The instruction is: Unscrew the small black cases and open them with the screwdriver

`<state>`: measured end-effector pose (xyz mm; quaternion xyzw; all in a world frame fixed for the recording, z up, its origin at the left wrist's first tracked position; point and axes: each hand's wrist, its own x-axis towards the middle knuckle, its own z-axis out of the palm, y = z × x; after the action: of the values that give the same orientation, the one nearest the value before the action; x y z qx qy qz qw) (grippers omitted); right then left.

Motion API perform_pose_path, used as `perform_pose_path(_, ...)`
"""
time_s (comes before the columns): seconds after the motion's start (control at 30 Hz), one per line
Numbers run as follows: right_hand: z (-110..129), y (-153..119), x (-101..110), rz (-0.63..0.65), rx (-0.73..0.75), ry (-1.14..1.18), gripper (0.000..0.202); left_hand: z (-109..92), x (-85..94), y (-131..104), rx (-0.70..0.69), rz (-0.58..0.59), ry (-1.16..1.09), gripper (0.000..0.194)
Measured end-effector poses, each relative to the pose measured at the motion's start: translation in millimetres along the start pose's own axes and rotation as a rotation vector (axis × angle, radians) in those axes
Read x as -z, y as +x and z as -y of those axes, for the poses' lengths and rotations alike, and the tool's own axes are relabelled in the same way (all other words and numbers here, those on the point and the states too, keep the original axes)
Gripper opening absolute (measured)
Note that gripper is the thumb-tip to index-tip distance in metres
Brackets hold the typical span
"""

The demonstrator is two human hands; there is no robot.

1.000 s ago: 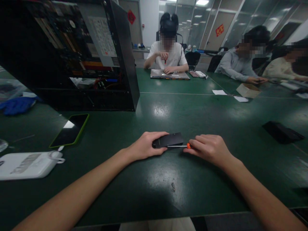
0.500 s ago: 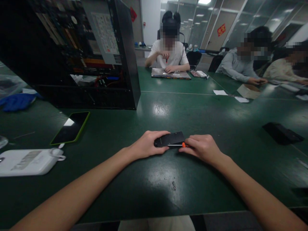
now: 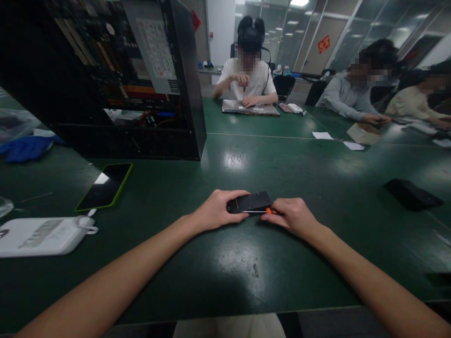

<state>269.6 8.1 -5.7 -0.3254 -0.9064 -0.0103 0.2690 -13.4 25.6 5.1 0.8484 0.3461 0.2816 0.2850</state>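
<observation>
A small black rectangular box (image 3: 249,202) with small screws on its face is at the middle of the green table. My left hand (image 3: 220,209) grips its left end, thumb on the near side and fingers over the far side. My right hand (image 3: 292,213) is closed round the orange handle of a screwdriver (image 3: 269,211). The metal shaft of the screwdriver lies along the box's near edge and points left toward my left thumb. Its tip is hidden at that thumb. The right fingers are close to the box's right end; whether they touch it I cannot tell.
An open black computer case (image 3: 183,94) stands at the back left. On the left lie a green-cased phone (image 3: 105,187), a white power bank (image 3: 45,237) and blue gloves (image 3: 26,149). A black object (image 3: 410,193) is at the right. Several people sit across the table.
Almost nothing differs. The view has shifted very slightly, and both hands keep the same hold on the box and the screwdriver.
</observation>
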Motion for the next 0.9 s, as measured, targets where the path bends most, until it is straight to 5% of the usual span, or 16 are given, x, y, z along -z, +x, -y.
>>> perform_pose_path(0.9, 14, 6, 26, 0.076, 0.048, -0.254, 0.049, -13, 10.2, 3, 0.070, -0.032, -0.002, 0.052)
